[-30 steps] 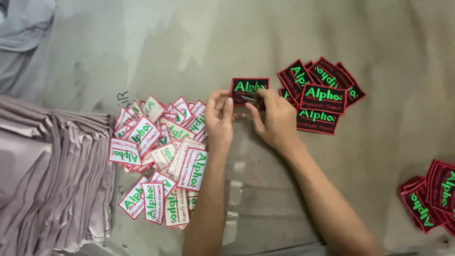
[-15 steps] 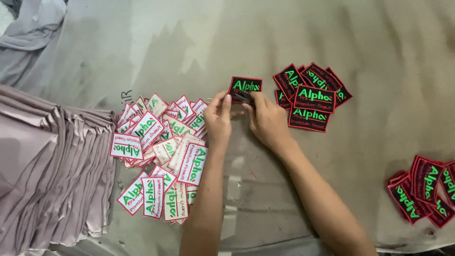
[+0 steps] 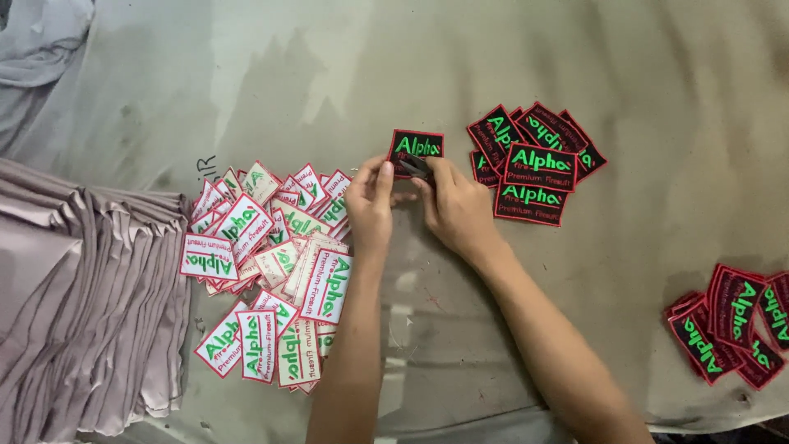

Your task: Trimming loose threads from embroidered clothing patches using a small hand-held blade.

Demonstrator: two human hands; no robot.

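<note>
My hands have barely shifted, both staying closed on the black patch.
Left hand and right hand pinch its near edge, mid-counter, between white patches left and black pile right.

Not much is changing here. Both hands are staying on the black patch with green letters, but the left hand is letting its fingers go straighter and its thumb is poking up higher beside the patch. The right hand is sliding its fingers a little more over the bottom edge of the patch, where a small dark bit is showing. The whole view is drifting too, so the black pile at the right edge is sliding across the picture.
</note>
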